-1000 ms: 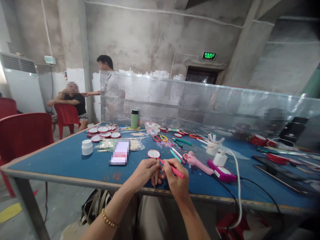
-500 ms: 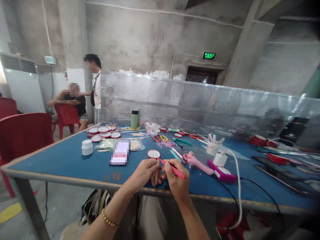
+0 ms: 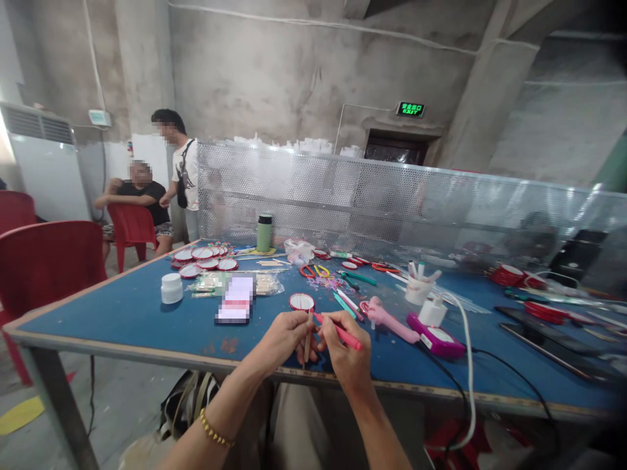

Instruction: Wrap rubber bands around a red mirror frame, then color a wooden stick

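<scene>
My left hand (image 3: 287,336) is closed around a thin flat wooden stick (image 3: 307,339), held roughly upright near the table's front edge. Between the fingers of my right hand (image 3: 347,349) is a red marker pen (image 3: 349,336), its tip end pointing left and close to the top of the stick. Whether the tip touches the wood I cannot tell. Just beyond my hands lies a small round drum with a red rim and white face (image 3: 302,301). Several pens (image 3: 349,305) lie to the right of it.
On the blue table (image 3: 122,326) are a phone (image 3: 235,299), a white jar (image 3: 171,288), bagged sticks (image 3: 206,284), a heap of red-rimmed drums (image 3: 203,253) and a green bottle (image 3: 264,233). To the right are a pink glue gun (image 3: 392,320), a purple box (image 3: 435,336) and cables.
My hands, the stick and the marker stay nearly still. In the background, the standing person has shifted left and drawn an arm back from the seated person.
</scene>
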`<state>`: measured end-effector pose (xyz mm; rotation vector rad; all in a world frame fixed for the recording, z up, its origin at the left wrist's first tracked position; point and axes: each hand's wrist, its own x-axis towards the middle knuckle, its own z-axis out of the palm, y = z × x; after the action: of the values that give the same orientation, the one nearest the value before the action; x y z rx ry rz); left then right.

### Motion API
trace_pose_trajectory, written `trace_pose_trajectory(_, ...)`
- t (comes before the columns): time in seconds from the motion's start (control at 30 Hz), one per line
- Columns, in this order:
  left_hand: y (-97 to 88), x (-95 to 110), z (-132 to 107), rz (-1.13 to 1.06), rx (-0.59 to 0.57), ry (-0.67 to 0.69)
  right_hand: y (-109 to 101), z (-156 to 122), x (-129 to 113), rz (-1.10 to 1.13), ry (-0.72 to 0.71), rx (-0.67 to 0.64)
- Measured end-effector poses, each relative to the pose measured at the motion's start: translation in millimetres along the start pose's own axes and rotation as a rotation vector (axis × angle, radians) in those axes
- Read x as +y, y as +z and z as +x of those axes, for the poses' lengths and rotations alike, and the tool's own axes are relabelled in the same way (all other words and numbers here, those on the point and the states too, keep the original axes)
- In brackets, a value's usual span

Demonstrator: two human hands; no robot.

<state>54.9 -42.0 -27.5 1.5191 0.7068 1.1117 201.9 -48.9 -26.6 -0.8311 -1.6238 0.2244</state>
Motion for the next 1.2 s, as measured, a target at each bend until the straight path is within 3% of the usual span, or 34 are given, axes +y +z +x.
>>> trace_pose_trajectory(0.93, 0.7, 0.1, -0.6, 0.001, 0.003, 0.002, -0.1, -1.4, 0.1, 0.008, 0.006, 0.007)
trace_pose_trajectory(1.2, 0.5, -1.3, -1.1, 0.014, 0.003, -0.004, 0.0, -4.4, -1.3, 0.111, 0.009, 0.058)
